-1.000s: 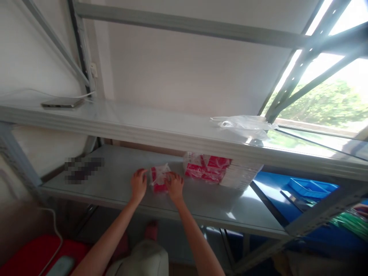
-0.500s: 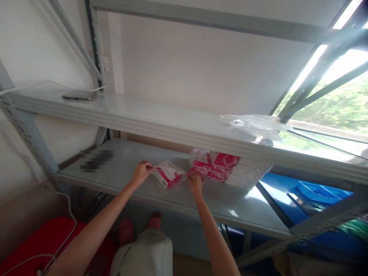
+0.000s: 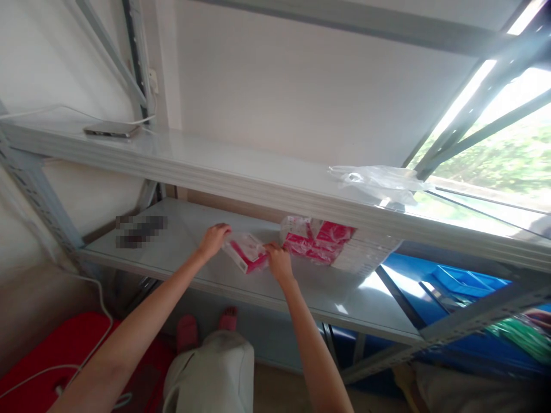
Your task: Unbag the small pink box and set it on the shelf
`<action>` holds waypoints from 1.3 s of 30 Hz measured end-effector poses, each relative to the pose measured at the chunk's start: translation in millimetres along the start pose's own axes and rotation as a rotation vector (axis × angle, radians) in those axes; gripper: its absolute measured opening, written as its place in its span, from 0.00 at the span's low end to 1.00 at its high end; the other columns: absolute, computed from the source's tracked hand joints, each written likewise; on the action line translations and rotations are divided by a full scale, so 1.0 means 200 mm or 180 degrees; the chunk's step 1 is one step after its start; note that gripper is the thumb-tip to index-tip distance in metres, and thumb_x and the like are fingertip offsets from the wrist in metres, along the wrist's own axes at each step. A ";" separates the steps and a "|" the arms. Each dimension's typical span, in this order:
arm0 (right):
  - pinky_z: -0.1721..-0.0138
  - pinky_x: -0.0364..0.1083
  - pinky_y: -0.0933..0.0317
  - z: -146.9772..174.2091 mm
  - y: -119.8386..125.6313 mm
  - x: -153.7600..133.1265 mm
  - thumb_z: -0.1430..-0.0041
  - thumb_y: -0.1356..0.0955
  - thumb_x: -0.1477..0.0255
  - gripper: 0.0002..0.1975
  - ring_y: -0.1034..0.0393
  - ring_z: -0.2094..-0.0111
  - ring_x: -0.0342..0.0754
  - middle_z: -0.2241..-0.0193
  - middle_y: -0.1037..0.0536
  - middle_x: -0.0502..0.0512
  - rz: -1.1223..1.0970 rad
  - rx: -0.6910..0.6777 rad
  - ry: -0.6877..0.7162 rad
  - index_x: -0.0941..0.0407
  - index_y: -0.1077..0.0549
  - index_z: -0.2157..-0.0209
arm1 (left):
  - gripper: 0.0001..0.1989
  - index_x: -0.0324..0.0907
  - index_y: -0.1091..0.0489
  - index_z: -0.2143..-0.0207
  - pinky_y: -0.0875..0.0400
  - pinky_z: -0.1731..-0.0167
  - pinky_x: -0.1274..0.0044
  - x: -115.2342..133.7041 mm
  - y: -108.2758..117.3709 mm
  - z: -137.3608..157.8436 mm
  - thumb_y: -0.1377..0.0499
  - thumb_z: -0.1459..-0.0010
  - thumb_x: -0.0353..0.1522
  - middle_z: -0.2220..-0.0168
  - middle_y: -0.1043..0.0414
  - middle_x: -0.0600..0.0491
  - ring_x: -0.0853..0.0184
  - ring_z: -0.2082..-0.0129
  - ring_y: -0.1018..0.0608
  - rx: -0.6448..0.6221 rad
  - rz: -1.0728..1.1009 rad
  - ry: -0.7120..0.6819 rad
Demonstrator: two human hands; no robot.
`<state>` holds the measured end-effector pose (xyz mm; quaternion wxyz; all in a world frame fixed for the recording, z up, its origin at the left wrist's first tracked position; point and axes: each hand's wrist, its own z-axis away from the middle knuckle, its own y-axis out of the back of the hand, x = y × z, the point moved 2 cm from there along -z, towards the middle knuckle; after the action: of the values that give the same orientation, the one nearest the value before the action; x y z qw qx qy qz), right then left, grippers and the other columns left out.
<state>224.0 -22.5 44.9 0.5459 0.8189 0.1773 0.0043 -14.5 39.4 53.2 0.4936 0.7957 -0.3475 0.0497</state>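
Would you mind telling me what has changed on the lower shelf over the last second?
The red-and-white packet has been turned from upright to lying tilted on the lower shelf, and both hands came closer together on it again after spreading apart; the left hand and right hand still grip its ends. The stack of red packets and the plastic bag above stayed put.

Both hands, left hand [image 3: 213, 239] and right hand [image 3: 278, 261], grip a red-and-white packet [image 3: 246, 254] over the lower shelf [image 3: 181, 241].
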 end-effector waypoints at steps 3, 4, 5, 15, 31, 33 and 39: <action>0.55 0.47 0.46 0.09 0.06 0.12 0.42 0.42 0.78 0.17 0.33 0.57 0.48 0.58 0.25 0.55 -0.0273 0.0583 -0.0446 0.53 0.26 0.58 | 0.09 0.38 0.34 0.60 0.34 0.57 0.71 -0.07 0.08 0.05 0.48 0.44 0.26 0.61 0.30 0.45 0.62 0.60 0.27 0.1040 0.0075 0.0565; 0.53 0.48 0.47 0.11 0.09 0.12 0.42 0.42 0.78 0.18 0.35 0.54 0.49 0.55 0.27 0.55 -0.0290 0.0757 -0.0497 0.53 0.27 0.56 | 0.11 0.37 0.36 0.58 0.35 0.54 0.69 -0.06 0.08 0.06 0.47 0.45 0.26 0.57 0.32 0.43 0.60 0.56 0.28 0.1276 0.0003 0.0547; 0.50 0.50 0.48 0.13 0.11 0.10 0.44 0.41 0.79 0.19 0.37 0.51 0.50 0.52 0.29 0.55 -0.0250 0.0868 -0.0439 0.53 0.29 0.53 | 0.13 0.36 0.37 0.56 0.38 0.51 0.68 -0.02 0.08 0.07 0.47 0.46 0.25 0.54 0.34 0.41 0.59 0.52 0.31 0.1374 -0.0077 0.0388; 0.61 0.48 0.37 0.02 0.04 -0.29 0.37 0.40 0.68 0.16 0.28 0.60 0.52 0.59 0.25 0.63 0.0762 -0.0870 0.0459 0.57 0.36 0.49 | 0.14 0.35 0.31 0.58 0.33 0.57 0.68 0.24 -0.12 0.09 0.52 0.43 0.21 0.61 0.27 0.40 0.56 0.58 0.25 -0.1129 -0.1157 -0.1055; 0.63 0.44 0.40 0.41 -0.04 -0.08 0.41 0.38 0.71 0.13 0.28 0.62 0.51 0.67 0.23 0.55 -0.0302 -0.1308 -0.0156 0.50 0.30 0.54 | 0.16 0.39 0.28 0.67 0.33 0.63 0.73 0.22 -0.13 0.63 0.56 0.39 0.25 0.67 0.26 0.45 0.60 0.63 0.23 -0.1629 -0.0866 0.0942; 0.65 0.44 0.40 0.41 0.01 0.00 0.45 0.35 0.69 0.14 0.28 0.65 0.50 0.69 0.23 0.53 -0.0621 -0.1462 -0.0294 0.51 0.29 0.56 | 0.15 0.39 0.28 0.67 0.32 0.63 0.73 0.32 -0.13 0.71 0.55 0.41 0.24 0.66 0.26 0.46 0.61 0.63 0.23 -0.1677 -0.0790 0.0800; 0.63 0.46 0.37 0.35 0.16 0.07 0.45 0.36 0.66 0.12 0.29 0.66 0.50 0.67 0.25 0.55 -0.1891 -0.1082 -0.0376 0.53 0.31 0.59 | 0.11 0.37 0.30 0.66 0.32 0.58 0.67 0.72 -0.16 0.67 0.52 0.42 0.22 0.62 0.29 0.44 0.57 0.59 0.27 -0.0784 -0.0953 -0.0825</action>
<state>261.4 -92.2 42.7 0.6612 0.6277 0.3728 -0.1727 76.7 -134.3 22.2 0.5401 0.7719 -0.2895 -0.1694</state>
